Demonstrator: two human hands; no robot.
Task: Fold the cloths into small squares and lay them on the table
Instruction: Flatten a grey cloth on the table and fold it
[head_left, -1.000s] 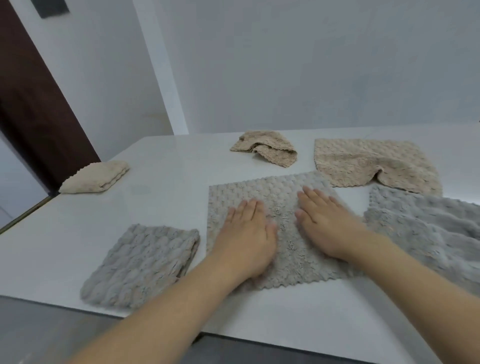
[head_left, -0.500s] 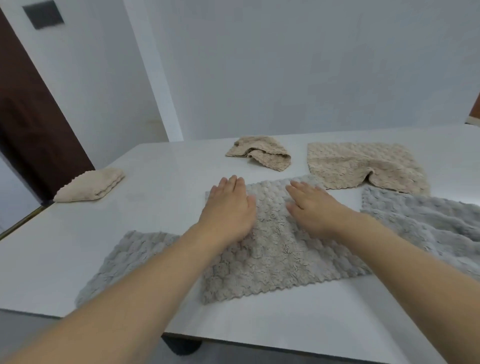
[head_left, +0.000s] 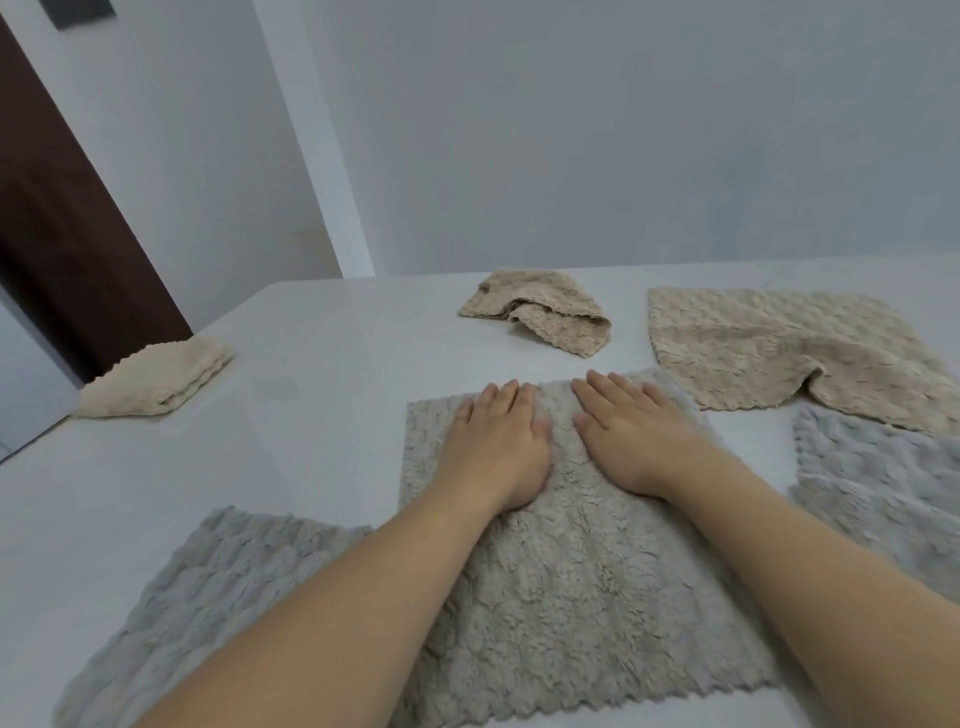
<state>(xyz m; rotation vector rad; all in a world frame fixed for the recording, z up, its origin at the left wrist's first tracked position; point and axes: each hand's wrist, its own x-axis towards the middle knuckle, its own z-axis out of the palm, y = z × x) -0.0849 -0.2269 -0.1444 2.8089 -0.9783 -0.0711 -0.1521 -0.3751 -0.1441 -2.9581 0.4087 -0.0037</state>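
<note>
Now both hands, left hand (head_left: 498, 447) and right hand (head_left: 631, 439), lie flat with fingers spread, palms pressing the grey cloth (head_left: 571, 582) at the white desk's (head_left: 322, 395) near edge.

Soft, even light, faint shadows; slightly blurred (wide-angle bending at edges).

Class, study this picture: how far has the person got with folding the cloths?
Done: the beige square and grey square. In hand: left hand and right hand lie flat on the spread grey cloth. Left: crumpled beige cloth, flat beige cloth, rumpled grey cloth.
</note>
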